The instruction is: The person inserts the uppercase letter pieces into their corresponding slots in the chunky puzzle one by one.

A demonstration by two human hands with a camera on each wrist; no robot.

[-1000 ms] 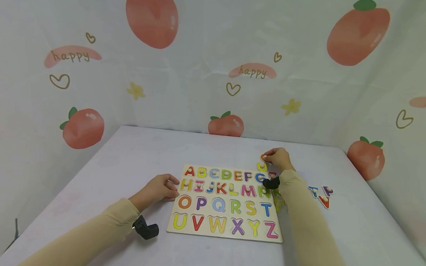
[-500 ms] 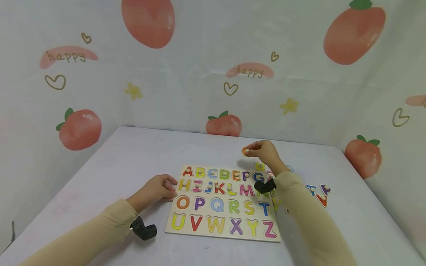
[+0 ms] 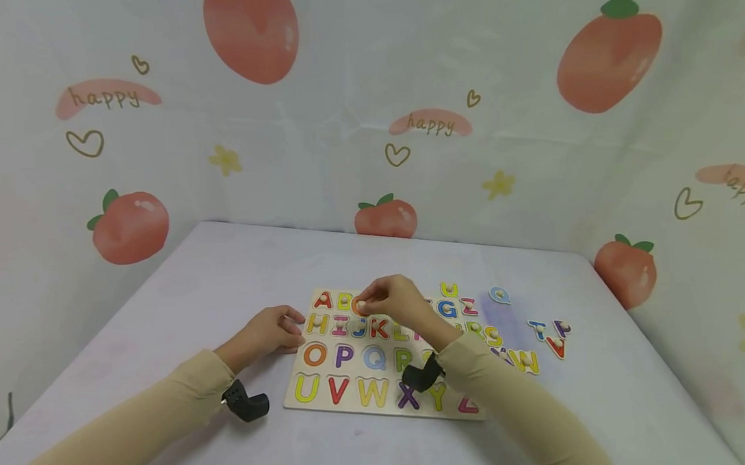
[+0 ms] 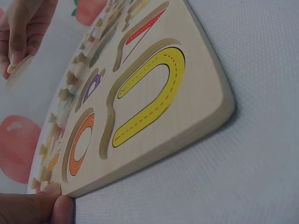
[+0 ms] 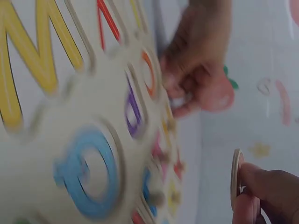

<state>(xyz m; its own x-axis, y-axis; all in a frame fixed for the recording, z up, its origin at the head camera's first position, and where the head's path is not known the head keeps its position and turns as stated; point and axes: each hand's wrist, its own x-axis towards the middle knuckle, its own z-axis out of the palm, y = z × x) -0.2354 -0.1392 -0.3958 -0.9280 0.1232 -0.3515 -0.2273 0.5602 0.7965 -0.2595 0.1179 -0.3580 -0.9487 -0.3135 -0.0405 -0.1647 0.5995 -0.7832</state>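
The wooden alphabet puzzle board (image 3: 328, 371) lies on the table, its upper two rows largely filled with knobbed letters. My left hand (image 3: 262, 337) is at the board's left edge; in the left wrist view a thumb and fingertip pinch that edge (image 4: 135, 175). My right hand (image 3: 399, 301) holds the orange letter O piece (image 3: 358, 306) by its knob, above the board's top row near the B. In the right wrist view the O piece (image 5: 235, 179) appears edge-on, raised off the board. The orange O recess (image 3: 315, 355) shows in the third row.
Loose letters lie right of the board: a yellow U (image 3: 449, 289), a blue Q (image 3: 500, 295), a pink Z (image 3: 468, 306), a yellow W (image 3: 525, 362). Farther right are a T (image 3: 538, 329), a P (image 3: 562, 328) and a V (image 3: 556, 347). Printed cloth hangs behind the table.
My right hand has lifted the O piece from beyond the board's top right corner and carried it left over the top row. The left hand stays at the board's left edge.
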